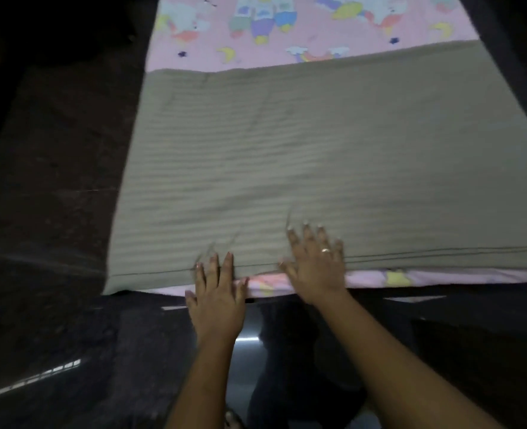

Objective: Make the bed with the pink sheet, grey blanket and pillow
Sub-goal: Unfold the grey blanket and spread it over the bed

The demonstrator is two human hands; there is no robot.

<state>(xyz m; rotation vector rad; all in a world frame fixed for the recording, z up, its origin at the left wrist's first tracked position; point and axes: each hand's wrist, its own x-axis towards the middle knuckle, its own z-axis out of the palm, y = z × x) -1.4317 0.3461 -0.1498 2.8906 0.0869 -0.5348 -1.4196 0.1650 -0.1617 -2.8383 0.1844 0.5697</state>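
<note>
1. Grey ribbed fabric blanket (287, 150) lies spread flat over the near part of the bed (460, 284). It covers most of the width in view, and its left edge lines up with the bed's left side.
2. Pink cotton sheet with pastel cartoon print (256, 48) lies under the blanket. It shows as a wide band beyond the blanket's far edge and as a thin strip below the near hem.
3. Blanket far edge runs straight across, rising a bit toward the right. The near hem shows double stitch lines, with small creases just above the hands.
4. Left hand (217, 294) is palm down at the near edge of the bed. The fingers are straight and close together, with the tips resting on the blanket hem. The thumb touches the pink strip. Grip is fully open, nothing held.
5. Right hand (316, 267) is palm down just beside the left, a little farther onto the blanket. The fingers are spread and the tips press the fabric past the hem. Grip is open and nothing is pinched. The fingers look slightly bent, but motion blur makes that hard to confirm.
6. Thin metal ring (325, 250) sits on one finger of the right hand.
7. Both forearms reach in from the bottom of the frame, apart at the elbows and closer at the wrists.
8. Dark floor (55, 212) lies left of the bed and below it. A glossy patch between the forearms reflects light.
</note>
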